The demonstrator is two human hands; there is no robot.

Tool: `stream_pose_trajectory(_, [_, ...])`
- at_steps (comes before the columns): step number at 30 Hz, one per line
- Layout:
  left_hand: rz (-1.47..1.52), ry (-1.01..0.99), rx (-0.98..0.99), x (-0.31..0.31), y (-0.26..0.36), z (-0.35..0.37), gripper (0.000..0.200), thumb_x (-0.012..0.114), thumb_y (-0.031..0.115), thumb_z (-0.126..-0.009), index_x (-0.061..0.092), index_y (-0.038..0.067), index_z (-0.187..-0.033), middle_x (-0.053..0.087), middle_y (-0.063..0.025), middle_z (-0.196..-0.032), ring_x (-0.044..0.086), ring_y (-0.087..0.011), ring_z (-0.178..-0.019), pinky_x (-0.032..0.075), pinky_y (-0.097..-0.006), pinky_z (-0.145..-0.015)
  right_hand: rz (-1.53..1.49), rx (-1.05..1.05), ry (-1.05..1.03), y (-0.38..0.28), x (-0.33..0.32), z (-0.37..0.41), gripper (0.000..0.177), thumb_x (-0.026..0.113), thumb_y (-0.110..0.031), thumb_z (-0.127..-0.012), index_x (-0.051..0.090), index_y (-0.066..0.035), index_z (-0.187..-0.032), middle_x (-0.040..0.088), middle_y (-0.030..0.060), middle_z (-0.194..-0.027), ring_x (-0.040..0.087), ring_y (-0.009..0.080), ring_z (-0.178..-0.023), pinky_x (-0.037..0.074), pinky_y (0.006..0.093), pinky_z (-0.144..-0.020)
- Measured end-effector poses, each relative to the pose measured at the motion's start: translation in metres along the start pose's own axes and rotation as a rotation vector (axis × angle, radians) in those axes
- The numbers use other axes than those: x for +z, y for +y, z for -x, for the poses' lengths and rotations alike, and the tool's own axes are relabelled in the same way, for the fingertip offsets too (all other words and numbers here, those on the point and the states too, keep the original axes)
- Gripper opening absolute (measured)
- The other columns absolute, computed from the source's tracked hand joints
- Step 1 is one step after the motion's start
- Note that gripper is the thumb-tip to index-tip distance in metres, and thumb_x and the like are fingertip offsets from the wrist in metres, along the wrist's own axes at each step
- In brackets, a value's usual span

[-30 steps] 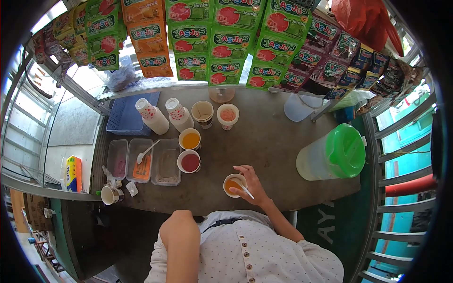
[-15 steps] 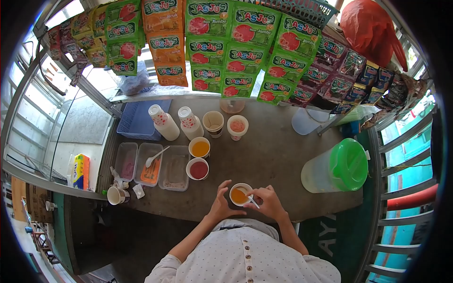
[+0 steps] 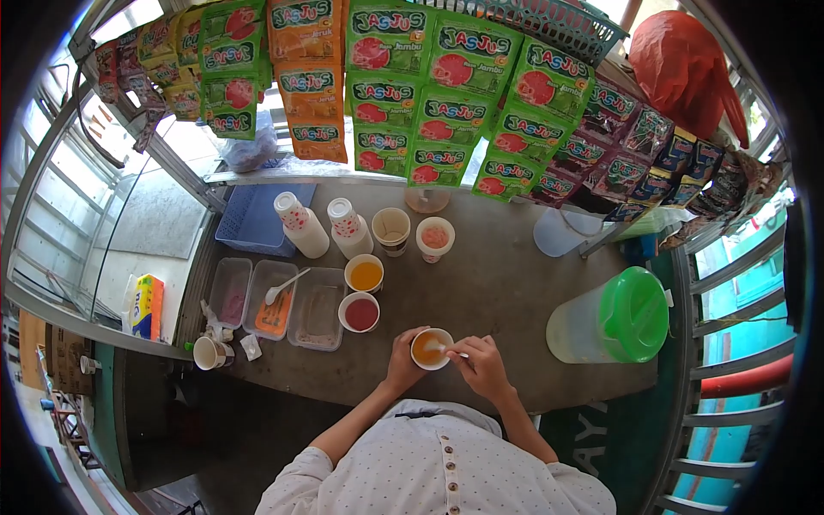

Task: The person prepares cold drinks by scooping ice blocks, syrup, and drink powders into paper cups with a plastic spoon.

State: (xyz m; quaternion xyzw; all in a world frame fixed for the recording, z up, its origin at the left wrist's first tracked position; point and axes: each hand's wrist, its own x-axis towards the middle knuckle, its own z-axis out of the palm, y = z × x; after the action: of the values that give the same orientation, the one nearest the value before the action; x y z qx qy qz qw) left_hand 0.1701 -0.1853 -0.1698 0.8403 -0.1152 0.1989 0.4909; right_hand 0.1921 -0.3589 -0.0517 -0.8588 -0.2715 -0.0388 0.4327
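My left hand (image 3: 402, 364) is closed round the left side of a paper cup (image 3: 436, 333) that holds orange liquid. Between the fingers of my right hand (image 3: 484, 367) is a white spoon (image 3: 440, 347), its bowl end in the liquid. Just up and left of my hands stand a cup of red drink (image 3: 359, 312) and a cup of yellow-orange drink (image 3: 364, 274). Farther back, a cup with pinkish contents (image 3: 435, 238) is beside a brown paper cup (image 3: 391, 227).
Clear tubs with powder (image 3: 317, 330) sit at left, one holding another spoon (image 3: 286, 287). Stacks of cups (image 3: 302, 230) stand behind, near a blue basket (image 3: 249, 227). A green-lidded jug (image 3: 592, 322) is at right. Drink sachets (image 3: 446, 112) hang overhead.
My left hand, open beside the cup before, has closed round it. The spoon has shifted within the cup, its handle now lying more level. The view has shifted slightly.
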Motion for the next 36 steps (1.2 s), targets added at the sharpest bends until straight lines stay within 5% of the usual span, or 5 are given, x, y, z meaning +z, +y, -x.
stream_pose_trajectory(4, [-0.012,-0.025,-0.001,-0.004,0.008,-0.004,0.074,0.084,0.014,-0.059,0.041,0.009,-0.119,0.054,-0.0111,-0.117,0.053,-0.0285,-0.107,0.040,-0.0383,-0.092,0.046,-0.052,0.105,0.005,0.003,-0.003,0.011,0.065,-0.019,-0.083,0.068,-0.009,-0.084,0.065,0.0025,-0.075,0.056,0.0153,-0.065,0.035,0.0310,-0.066])
stream_pose_trajectory(13, [0.000,-0.008,0.122,-0.003,0.007,-0.006,0.071,0.082,0.013,-0.058,0.043,0.009,-0.117,0.055,-0.0122,-0.117,0.054,-0.0297,-0.107,0.041,-0.0411,-0.090,0.090,-0.006,-0.019,-0.004,0.005,0.008,0.010,0.066,-0.019,-0.081,0.069,-0.011,-0.085,0.065,0.0019,-0.076,0.058,0.0153,-0.068,0.035,0.0321,-0.065])
stream_pose_trajectory(15, [-0.006,-0.006,0.135,-0.003,0.009,-0.006,0.070,0.082,0.013,-0.059,0.043,0.009,-0.117,0.055,-0.0120,-0.116,0.053,-0.0299,-0.107,0.041,-0.0410,-0.090,0.108,-0.053,0.157,-0.004,0.010,0.004,0.010,0.066,-0.019,-0.081,0.068,-0.010,-0.083,0.065,0.0026,-0.076,0.058,0.0158,-0.067,0.035,0.0324,-0.065])
stream_pose_trajectory(19, [-0.055,-0.030,0.102,-0.005,0.009,-0.007,0.070,0.081,0.013,-0.059,0.043,0.009,-0.117,0.054,-0.0120,-0.116,0.053,-0.0305,-0.106,0.041,-0.0410,-0.089,0.154,-0.012,0.138,-0.003,0.008,0.006,0.011,0.066,-0.019,-0.080,0.068,-0.009,-0.083,0.065,0.0030,-0.075,0.058,0.0164,-0.067,0.035,0.0326,-0.065])
stream_pose_trajectory(36, [-0.063,-0.035,0.171,-0.004,0.008,-0.006,0.069,0.079,0.011,-0.060,0.042,0.009,-0.117,0.053,-0.0125,-0.116,0.053,-0.0303,-0.106,0.041,-0.0416,-0.088,0.078,0.072,0.160,0.002,0.013,0.012,0.014,0.064,-0.018,-0.083,0.066,-0.006,-0.077,0.064,0.0042,-0.069,0.052,0.0157,-0.052,0.035,0.0313,-0.063])
